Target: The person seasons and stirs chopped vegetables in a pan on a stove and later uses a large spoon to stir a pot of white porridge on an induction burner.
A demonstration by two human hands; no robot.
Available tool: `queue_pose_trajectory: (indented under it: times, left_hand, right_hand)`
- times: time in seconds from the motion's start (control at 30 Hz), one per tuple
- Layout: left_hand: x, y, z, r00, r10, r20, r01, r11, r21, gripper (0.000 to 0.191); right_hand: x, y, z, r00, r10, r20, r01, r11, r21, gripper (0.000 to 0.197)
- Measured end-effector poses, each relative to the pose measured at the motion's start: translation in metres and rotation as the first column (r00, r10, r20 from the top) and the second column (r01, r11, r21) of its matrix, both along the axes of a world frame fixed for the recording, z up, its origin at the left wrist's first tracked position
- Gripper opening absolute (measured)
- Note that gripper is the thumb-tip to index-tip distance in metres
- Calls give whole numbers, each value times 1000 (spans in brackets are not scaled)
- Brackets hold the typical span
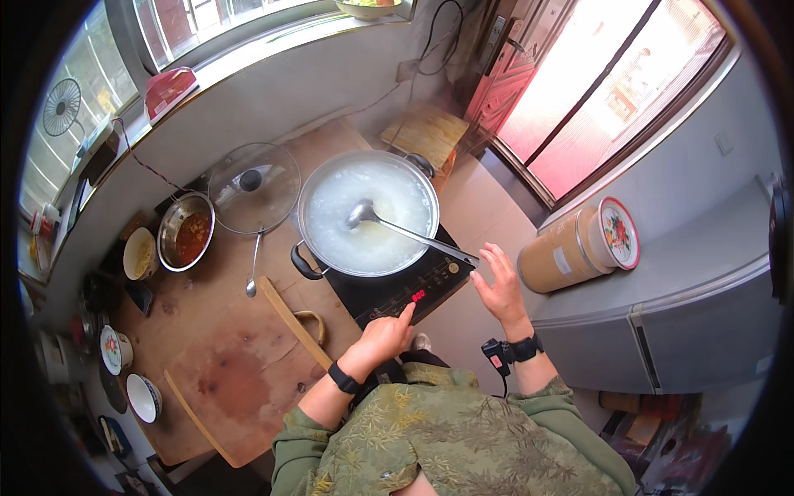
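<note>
My left hand (386,336) holds nothing. Its index finger reaches out to the lit red display on the control panel of a black induction cooker (350,296); I cannot tell whether the fingertip touches the panel. A wide steel pot (305,248) of cloudy, steaming white liquid stands on the cooker. In the liquid rests the bowl of a steel ladle (409,232), its handle lying across the pot's near right rim. Just right of the handle's end, my right hand (499,289) is raised with its fingers spread and nothing in it.
A glass lid (273,201) and a spoon (254,266) lie left of the pot. Beyond them on the wooden table (279,366) sit a steel bowl of red sauce (186,232) and a bowl of yellowish food (141,254). At right, a brown drum (558,254) rests atop a grey refrigerator (701,328).
</note>
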State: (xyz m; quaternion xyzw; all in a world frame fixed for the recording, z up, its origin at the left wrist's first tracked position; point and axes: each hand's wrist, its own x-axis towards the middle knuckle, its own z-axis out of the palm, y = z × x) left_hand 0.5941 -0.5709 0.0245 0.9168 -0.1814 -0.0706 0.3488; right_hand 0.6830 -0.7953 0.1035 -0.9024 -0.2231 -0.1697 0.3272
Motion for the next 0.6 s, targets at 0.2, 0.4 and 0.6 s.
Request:
queue_pose_trajectory:
  times: [0.2, 0.4, 0.6]
  left_hand:
    - [36, -35, -9, 999, 22, 29, -26, 985, 171, 47]
    - [48, -54, -11, 996, 82, -29, -60, 888, 456, 47]
    - [27, -25, 18, 915, 385, 123, -398, 910, 112, 34]
  right_hand:
    - [34, -2, -18, 976, 197, -95, -198, 980, -6, 41]
    - [54, 0, -18, 916, 378, -134, -381, 925, 6, 36]
    - [57, -1, -2, 884, 443, -152, -402, 884, 238, 21]
